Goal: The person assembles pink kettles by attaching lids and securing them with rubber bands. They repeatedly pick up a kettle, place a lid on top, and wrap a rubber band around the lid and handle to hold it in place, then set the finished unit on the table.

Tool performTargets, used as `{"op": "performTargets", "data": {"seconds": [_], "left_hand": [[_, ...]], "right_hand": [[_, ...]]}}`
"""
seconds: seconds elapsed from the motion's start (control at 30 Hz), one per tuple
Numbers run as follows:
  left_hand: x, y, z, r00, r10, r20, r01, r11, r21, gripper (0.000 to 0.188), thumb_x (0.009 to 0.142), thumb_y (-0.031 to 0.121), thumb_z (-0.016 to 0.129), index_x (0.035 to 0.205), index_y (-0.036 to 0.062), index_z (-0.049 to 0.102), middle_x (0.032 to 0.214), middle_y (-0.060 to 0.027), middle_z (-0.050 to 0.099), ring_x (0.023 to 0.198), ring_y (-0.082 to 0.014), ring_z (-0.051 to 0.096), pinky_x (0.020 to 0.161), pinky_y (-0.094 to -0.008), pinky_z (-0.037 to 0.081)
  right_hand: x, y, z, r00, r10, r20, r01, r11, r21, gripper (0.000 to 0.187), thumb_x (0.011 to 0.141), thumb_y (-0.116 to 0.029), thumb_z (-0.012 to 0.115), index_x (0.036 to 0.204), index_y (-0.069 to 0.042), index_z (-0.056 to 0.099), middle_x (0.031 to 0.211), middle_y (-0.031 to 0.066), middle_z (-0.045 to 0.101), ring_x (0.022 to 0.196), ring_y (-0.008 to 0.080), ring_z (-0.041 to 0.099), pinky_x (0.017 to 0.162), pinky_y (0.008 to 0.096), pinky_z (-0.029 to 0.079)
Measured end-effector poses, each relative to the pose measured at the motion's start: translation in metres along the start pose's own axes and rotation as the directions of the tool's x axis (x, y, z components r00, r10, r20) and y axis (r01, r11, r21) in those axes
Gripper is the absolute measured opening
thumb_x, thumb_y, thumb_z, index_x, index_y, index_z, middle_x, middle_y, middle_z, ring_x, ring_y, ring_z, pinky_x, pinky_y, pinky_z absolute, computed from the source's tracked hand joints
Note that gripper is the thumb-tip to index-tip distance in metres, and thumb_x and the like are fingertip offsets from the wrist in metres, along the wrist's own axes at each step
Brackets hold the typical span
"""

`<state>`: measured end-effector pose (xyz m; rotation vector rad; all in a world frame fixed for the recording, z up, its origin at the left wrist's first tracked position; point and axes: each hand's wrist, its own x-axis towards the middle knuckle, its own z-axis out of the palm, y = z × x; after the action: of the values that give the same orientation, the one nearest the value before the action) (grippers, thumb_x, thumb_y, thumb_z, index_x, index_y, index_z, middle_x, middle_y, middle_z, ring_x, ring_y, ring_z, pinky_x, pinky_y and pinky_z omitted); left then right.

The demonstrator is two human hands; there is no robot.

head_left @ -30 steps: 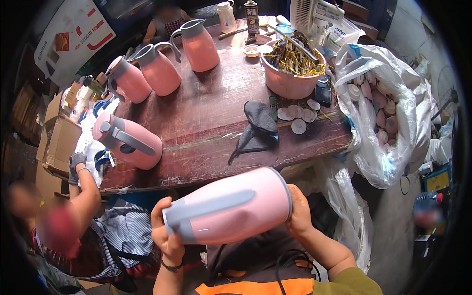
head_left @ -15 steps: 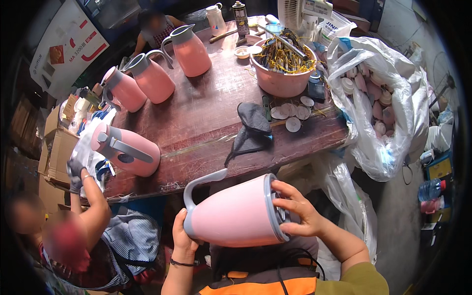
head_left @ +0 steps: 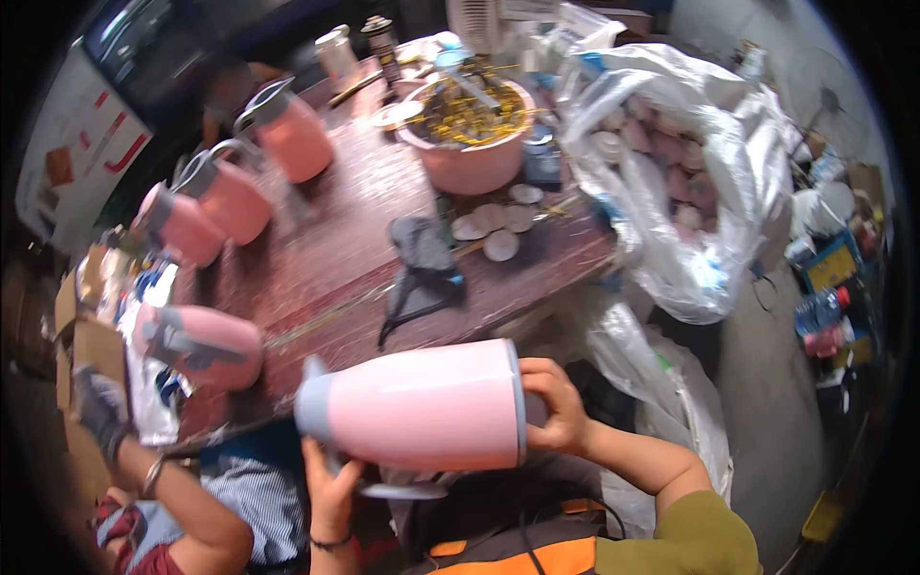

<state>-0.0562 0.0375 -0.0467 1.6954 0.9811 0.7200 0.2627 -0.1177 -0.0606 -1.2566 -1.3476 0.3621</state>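
I hold a pink jug (head_left: 422, 404) with a grey-blue collar and handle on its side, just in front of the dark wooden table (head_left: 335, 259). My left hand (head_left: 331, 484) grips it from below near the collar end, where the handle points down. My right hand (head_left: 561, 407) clasps the base end on the right. Another pink jug (head_left: 196, 345) lies on its side on the table's near left corner. A gloved hand (head_left: 96, 412) of another person sits close to that corner.
Three upright pink jugs (head_left: 230, 196) stand along the table's left and back. A pink bowl (head_left: 470, 144) of small parts, round discs (head_left: 494, 230) and a dark funnel-like piece (head_left: 422, 259) lie mid-table. A clear plastic bag (head_left: 690, 182) of pink parts bulges at the right. Cardboard boxes (head_left: 86, 335) stand left.
I have turned the jug about its long axis: the handle, up half a second ago, now points down. My left hand moved beneath it; my right stayed on the base.
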Motion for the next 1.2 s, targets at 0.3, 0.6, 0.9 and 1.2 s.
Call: {"op": "performTargets", "data": {"seconds": [0.3, 0.6, 0.9, 1.2], "left_hand": [[-0.005, 0.040, 0.001, 0.978, -0.130, -0.161, 0.005, 0.792, -0.610, 0.036, 0.088, 0.030, 0.060, 0.108, 0.0003, 0.059, 0.103, -0.0093, 0.065, 0.087, -0.0206, 0.063, 0.080, -0.0336, 0.052], [0.009, 0.069, 0.041, 0.991, -0.107, 0.076, 0.101, 0.992, 0.076, 0.038, 0.053, -0.008, 0.054, 0.089, -0.0035, 0.065, 0.090, -0.0100, 0.070, 0.072, -0.0099, 0.059, 0.061, -0.0220, 0.045], [0.009, 0.075, 0.059, 0.977, -0.090, 0.191, 0.059, 0.985, 0.165, 0.038, 0.061, -0.007, 0.055, 0.097, -0.0041, 0.068, 0.093, -0.0134, 0.072, 0.084, -0.0177, 0.067, 0.078, -0.0264, 0.050], [0.015, 0.074, 0.079, 0.965, -0.082, 0.248, 0.025, 0.974, 0.223, 0.035, 0.066, -0.006, 0.058, 0.099, -0.0025, 0.069, 0.090, -0.0121, 0.071, 0.084, -0.0144, 0.067, 0.077, -0.0265, 0.051]], "right_hand": [[0.024, 0.037, -0.063, 0.629, 0.716, 0.304, -0.772, 0.622, 0.133, 0.024, 0.093, -0.021, 0.058, 0.107, -0.001, 0.061, 0.083, 0.0106, 0.068, 0.071, 0.0180, 0.065, 0.067, 0.0316, 0.053], [0.004, 0.247, -0.336, 0.614, 0.398, -0.682, -0.693, -0.141, -0.707, 0.033, 0.088, -0.024, 0.053, 0.118, -0.015, 0.060, 0.139, 0.0169, 0.045, 0.123, 0.0362, 0.048, 0.099, 0.0505, 0.040], [0.034, 0.187, -0.308, 0.755, 0.164, -0.635, -0.652, 0.086, -0.753, 0.045, 0.083, -0.029, 0.060, 0.125, -0.013, 0.058, 0.129, 0.0198, 0.052, 0.116, 0.0381, 0.051, 0.099, 0.0472, 0.041], [0.074, -0.009, -0.062, 0.922, -0.030, 0.386, 0.137, 0.958, -0.252, 0.062, 0.073, -0.026, 0.070, 0.129, -0.005, 0.055, 0.127, 0.0164, 0.057, 0.117, 0.0312, 0.054, 0.102, 0.0423, 0.039]]}}
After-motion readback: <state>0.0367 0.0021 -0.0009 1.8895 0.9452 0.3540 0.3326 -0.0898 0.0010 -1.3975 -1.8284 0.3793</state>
